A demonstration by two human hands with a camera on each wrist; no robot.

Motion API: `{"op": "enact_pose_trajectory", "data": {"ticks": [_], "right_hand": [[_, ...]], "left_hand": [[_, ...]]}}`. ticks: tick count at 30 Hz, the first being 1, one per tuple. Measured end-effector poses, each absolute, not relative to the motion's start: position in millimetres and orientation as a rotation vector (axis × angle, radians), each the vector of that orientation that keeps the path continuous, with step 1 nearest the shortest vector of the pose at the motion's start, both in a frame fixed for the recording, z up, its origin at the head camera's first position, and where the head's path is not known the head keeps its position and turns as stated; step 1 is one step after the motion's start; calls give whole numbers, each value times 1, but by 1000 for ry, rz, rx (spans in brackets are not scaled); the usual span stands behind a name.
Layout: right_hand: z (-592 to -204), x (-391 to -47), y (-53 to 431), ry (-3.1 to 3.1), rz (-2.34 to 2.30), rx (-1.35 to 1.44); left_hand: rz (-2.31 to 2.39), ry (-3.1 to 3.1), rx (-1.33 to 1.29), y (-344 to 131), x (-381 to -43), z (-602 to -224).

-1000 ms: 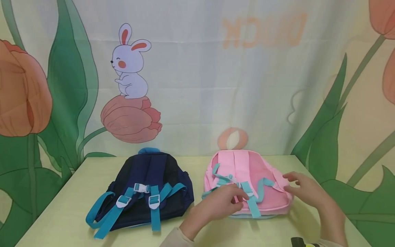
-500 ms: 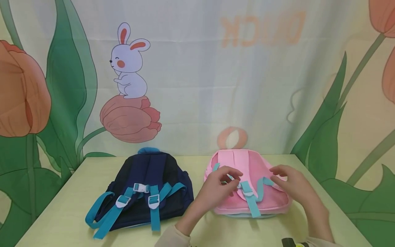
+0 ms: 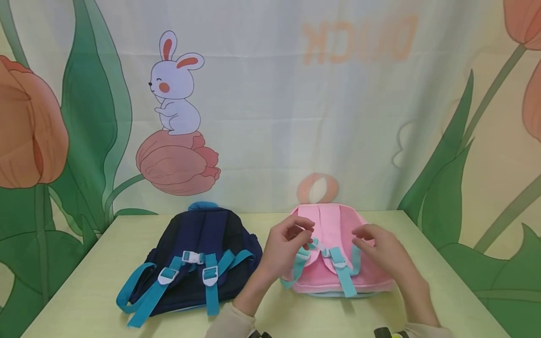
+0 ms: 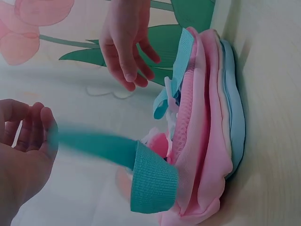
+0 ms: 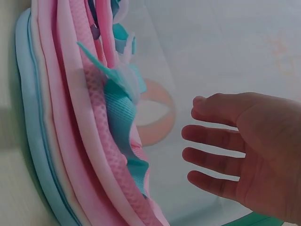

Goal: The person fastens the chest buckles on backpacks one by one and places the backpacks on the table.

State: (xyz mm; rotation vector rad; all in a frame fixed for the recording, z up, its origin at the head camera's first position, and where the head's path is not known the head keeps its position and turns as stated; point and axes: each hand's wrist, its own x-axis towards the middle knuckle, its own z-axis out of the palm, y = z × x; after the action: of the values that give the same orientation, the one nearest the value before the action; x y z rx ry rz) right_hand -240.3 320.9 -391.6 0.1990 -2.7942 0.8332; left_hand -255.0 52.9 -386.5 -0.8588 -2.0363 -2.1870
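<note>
A pink backpack (image 3: 367,272) with teal straps and white buckles lies on the table, its strap side up. My left hand (image 3: 285,244) is raised over the backpack's left side, fingers loosely bent. In the left wrist view a blurred teal strap (image 4: 99,146) stretches from the bag to the thumb tip of the left hand (image 4: 28,150). My right hand (image 3: 382,246) hovers over the bag's right side. In the right wrist view the right hand (image 5: 249,146) has its fingers spread apart, nothing in them, beside the teal strap (image 5: 120,113).
A navy backpack (image 3: 203,286) with blue straps and white buckles lies to the left on the pale yellow table (image 3: 76,286). Behind the table hangs a curtain (image 3: 262,117) printed with tulips and a rabbit.
My left hand has risen and moved left, off the middle of the pink backpack. My right hand has moved left from the bag's right edge and up. The left teal strap shows again.
</note>
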Motion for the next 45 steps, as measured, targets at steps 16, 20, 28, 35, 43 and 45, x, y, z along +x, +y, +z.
{"op": "enact_pose_trajectory", "data": {"ticks": [16, 20, 28, 35, 43, 45], "right_hand": [[-413, -250, 293, -2794, 797, 274], [-419, -253, 287, -2804, 796, 274], [-427, -257, 283, -2835, 760, 279], [-434, -258, 281, -2887, 734, 324], [-436, -258, 280, -2938, 677, 195], [-435, -258, 280, -2942, 673, 171]], "left_hand": [[-1555, -2578, -983, 64, -268, -424], [-1377, -2692, -977, 66, -269, -430], [-1140, -2755, -936, 69, -272, -439], [-970, -2749, -940, 69, -273, -446], [-882, -2744, -943, 70, -273, -448], [-868, -2735, -947, 70, -273, -447]]}}
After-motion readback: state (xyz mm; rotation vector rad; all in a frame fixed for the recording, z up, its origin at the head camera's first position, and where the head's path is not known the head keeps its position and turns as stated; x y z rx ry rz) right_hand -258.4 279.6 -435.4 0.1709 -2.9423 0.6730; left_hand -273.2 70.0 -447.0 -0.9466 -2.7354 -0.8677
